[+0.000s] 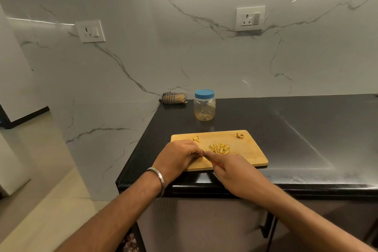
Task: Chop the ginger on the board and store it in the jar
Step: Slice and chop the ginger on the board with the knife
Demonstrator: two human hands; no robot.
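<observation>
Resting on the rectangular wooden board point(245, 149), my left hand point(180, 156) curls, contents hidden; my right hand point(235, 172) grips something red, barely visible. Ginger slivers point(219, 148) heap mid-board, axes mixed. Blue-lidded clear jar point(204, 105) stands upright behind.

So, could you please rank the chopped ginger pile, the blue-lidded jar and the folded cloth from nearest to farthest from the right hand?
1. Chopped ginger pile: on the board, just beyond the right hand.
2. Blue-lidded jar: behind the board.
3. Folded cloth: far-left corner, against the wall.

hands point(204, 161) on board point(249, 153), ginger strips point(219, 147), jar point(204, 105)
</observation>
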